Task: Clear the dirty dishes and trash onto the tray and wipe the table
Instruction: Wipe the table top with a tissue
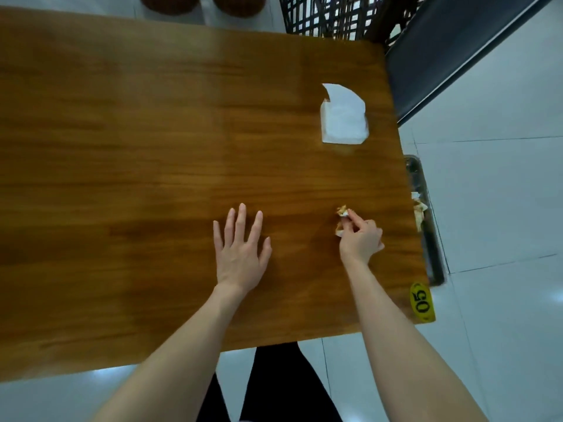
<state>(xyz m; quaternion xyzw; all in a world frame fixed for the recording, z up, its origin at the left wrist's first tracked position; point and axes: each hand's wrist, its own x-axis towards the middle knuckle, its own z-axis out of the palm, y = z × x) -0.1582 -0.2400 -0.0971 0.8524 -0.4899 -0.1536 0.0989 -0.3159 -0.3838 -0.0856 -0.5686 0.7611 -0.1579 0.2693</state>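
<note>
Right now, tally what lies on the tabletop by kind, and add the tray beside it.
White napkin holder: 1
Crumpled stained napkin, pinched by the right hand: 1
Yellow 05 sticker: 1
Tray, just off the right edge of the table: 1
Total: 4

1. Number "05": black numerals printed on a yellow oval sticker [422, 302], framed by a thin black curved line. The digits run sideways as seen from the head camera, with their tops towards the right.
2. Location of the sticker: stuck flat on the top of the wooden desk [152, 147], at its near right corner, right at the edge.
</note>
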